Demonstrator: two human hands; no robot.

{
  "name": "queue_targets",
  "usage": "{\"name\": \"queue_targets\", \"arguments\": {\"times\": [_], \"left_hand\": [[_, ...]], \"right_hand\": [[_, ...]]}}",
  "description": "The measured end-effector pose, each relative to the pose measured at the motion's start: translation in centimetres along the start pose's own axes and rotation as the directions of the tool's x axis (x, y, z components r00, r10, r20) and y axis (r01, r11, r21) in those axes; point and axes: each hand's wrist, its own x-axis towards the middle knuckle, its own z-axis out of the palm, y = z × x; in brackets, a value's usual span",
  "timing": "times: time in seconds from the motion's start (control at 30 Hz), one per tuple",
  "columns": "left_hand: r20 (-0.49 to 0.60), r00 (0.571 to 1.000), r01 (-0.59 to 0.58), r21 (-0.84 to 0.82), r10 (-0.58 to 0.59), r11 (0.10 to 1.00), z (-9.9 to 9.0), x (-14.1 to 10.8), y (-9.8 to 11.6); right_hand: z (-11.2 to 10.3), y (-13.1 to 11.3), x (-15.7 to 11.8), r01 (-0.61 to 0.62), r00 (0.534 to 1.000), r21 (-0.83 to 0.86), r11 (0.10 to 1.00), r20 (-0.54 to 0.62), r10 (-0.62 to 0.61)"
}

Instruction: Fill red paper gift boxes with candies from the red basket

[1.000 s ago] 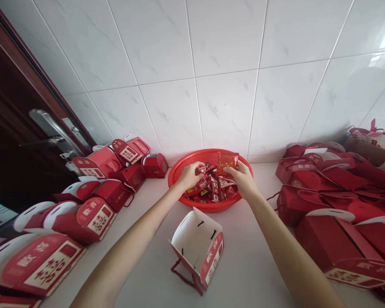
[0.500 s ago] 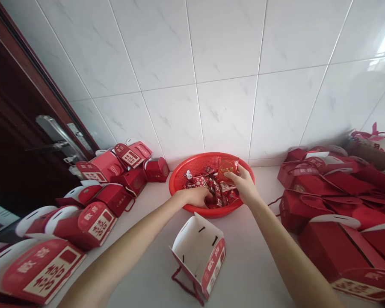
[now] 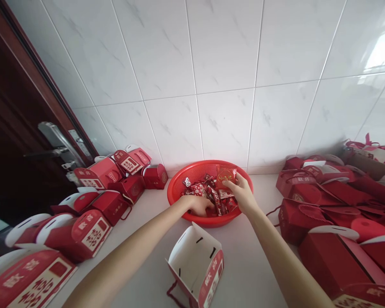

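A square red plastic packet with gold print (image 3: 223, 177) is pinched between the right hand's (image 3: 243, 192) thumb and fingers, above small red-wrapped sweets (image 3: 214, 200) in an oval red plastic basket (image 3: 211, 222). The left hand (image 3: 200, 205) reaches down among the sweets; whether its fingers grip anything, I cannot tell. Just in front stands an open red cardboard box with white inside (image 3: 192, 256). Red cardboard gift boxes (image 3: 81, 235) flank both sides.

white marbled wall tiles (image 3: 224, 47), pale countertop (image 3: 250, 265), dark door (image 3: 13, 111) with metal handle (image 3: 64, 143), bright reflection (image 3: 381, 49) upper right
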Motion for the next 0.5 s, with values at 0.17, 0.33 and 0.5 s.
{"name": "queue_targets", "arguments": {"times": [0.17, 0.33, 0.5], "left_hand": [[-0.147, 0.989, -0.039, -0.262, 0.001, 0.964, -0.4, -0.7, -0.7], [-0.392, 0.919, -0.166, -0.496, -0.049, 0.853, -0.6, -0.4, -1.1], [-0.463, 0.876, -0.229, -0.645, -0.134, 0.729, -0.9, -0.1, -1.4]], "right_hand": [[-0.1, 0.0, -0.1, 0.012, 1.0, -0.006, 1.0, 0.014, -0.012], [-0.2, 0.2, 0.0, 0.014, 1.0, -0.02, 1.0, 0.007, -0.013], [-0.3, 0.2, 0.0, 0.011, 1.0, -0.052, 0.999, 0.008, -0.011]]}}
